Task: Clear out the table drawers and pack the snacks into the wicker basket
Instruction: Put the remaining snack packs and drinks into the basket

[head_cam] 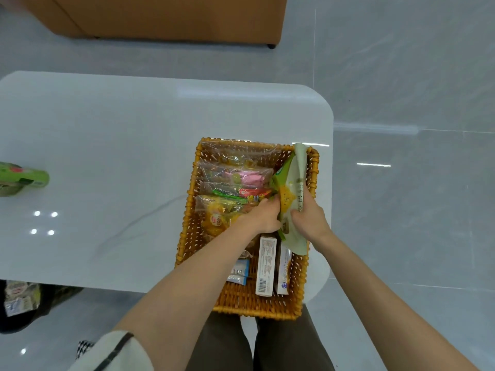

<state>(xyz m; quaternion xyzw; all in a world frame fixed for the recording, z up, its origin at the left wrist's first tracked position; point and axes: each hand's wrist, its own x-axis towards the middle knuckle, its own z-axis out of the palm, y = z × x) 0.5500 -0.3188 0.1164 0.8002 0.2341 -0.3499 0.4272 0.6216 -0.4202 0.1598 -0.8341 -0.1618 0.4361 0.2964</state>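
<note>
A wicker basket (188, 223) stands on the near right part of the white table (112, 145). It holds several clear snack bags (235, 178), a white box (265, 266) and small blue packets (239, 271). A green and white snack bag (292, 180) stands on edge along the basket's right wall. My right hand (309, 218) grips this bag from the right. My left hand (261, 214) reaches into the basket and holds the bag's left side, next to the clear bags.
A green package (24, 178) lies at the table's left edge. More packets (20, 297) show in an open dark space under the table's near left. A brown sofa (166, 17) stands beyond the table. Grey tiled floor (415, 183) lies to the right.
</note>
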